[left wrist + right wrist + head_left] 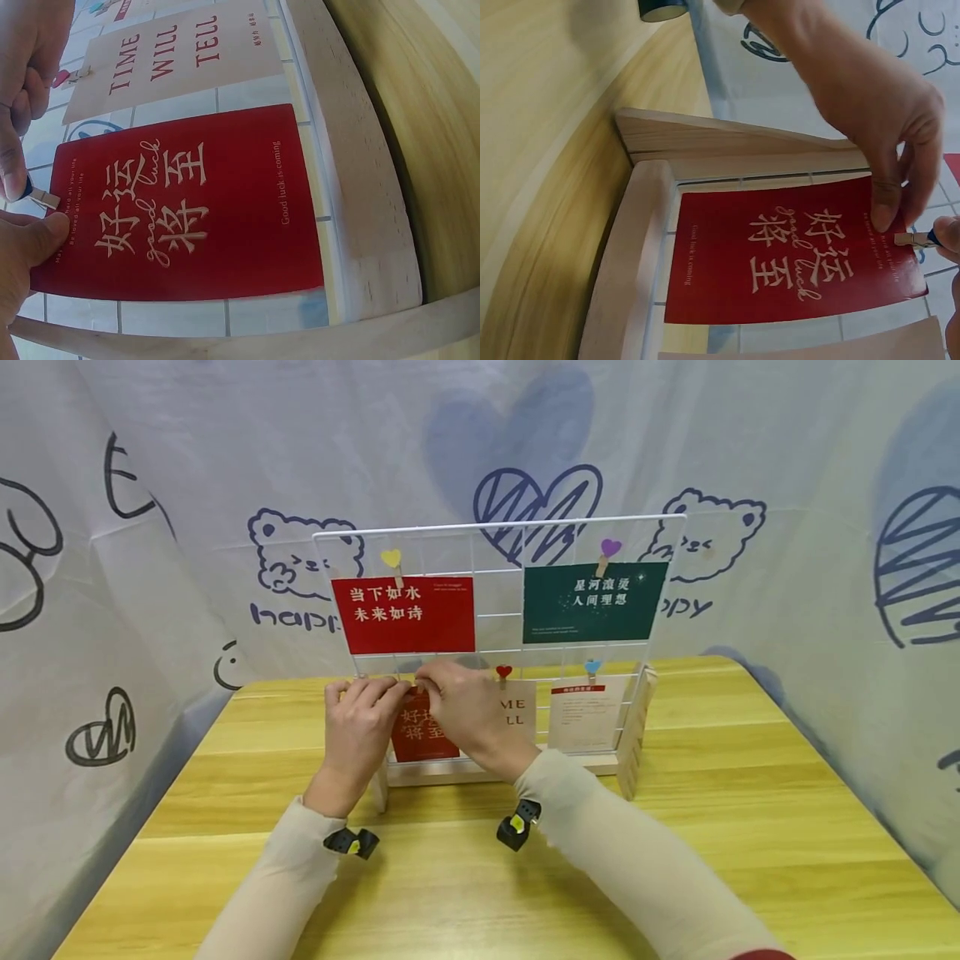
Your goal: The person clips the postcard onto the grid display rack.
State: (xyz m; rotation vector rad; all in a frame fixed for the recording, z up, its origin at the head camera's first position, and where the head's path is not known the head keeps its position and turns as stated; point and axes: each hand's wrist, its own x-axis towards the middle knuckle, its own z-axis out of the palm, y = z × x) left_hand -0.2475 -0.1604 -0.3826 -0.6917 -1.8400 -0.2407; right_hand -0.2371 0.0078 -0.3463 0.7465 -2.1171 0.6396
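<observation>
A small red card [424, 745] with gold lettering hangs at the lower left of a white wire grid [686, 516]. My left hand [354, 727] pinches its top edge between thumb and fingers, as the right wrist view also shows. The fingers of my right hand [474, 714] grip a small wooden clothespin [43, 196] with a dark blue top. That peg's jaws sit over the card's top edge. In the head view, my right hand hides the card's upper right and part of the cream card [517, 714] beside it.
A larger red card [427, 631] and a green card [596, 618] hang above, under yellow [392, 560] and purple [610, 550] heart pegs. A white card [587, 722] hangs lower right. The grid stands in a wooden base [487, 770] on a wood-grain table [450, 877], before a drawn-on curtain [420, 435].
</observation>
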